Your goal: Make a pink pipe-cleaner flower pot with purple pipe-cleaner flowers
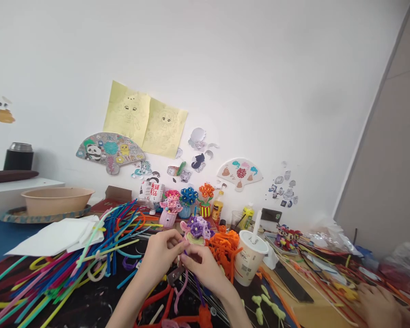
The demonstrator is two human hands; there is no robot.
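My left hand and my right hand meet in the middle, fingertips closed in a pinch. Just above them is a bunch of purple pipe-cleaner flowers, with a pale yellow-green and pink part at its base. Both hands appear to grip that base, though my fingers hide the exact hold. From beneath my fingers hangs a pink pipe cleaner; a purple one slants down beside it. Under the hands lie orange pipe-cleaner pieces and a small metal piece, partly covered.
Loose coloured pipe cleaners spread at left beside white paper and a beige bowl. A lidded paper cup with a straw stands right of an orange pile. Finished flower pots line the back. Another person's hand rests far right.
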